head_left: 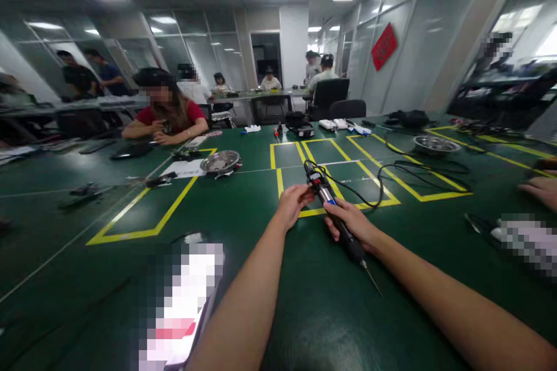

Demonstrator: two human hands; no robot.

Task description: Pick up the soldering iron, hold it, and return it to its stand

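A black electric screwdriver [324, 194] with a silver and blue band lies slanted over the green table [243, 208], its bit tip [373, 281] pointing toward me. My right hand [352, 221] is wrapped round its lower body. My left hand [293, 203] pinches the upper part near the red mark. A black cable [391, 177] runs from the tool's top end across the yellow-taped squares.
A metal bowl [220, 161] sits at the left centre, another metal bowl [430, 144] at the far right. A person in red sits across the table at left. Another person's hand [539, 188] rests at the right edge. Small tools and boxes lie at the far side.
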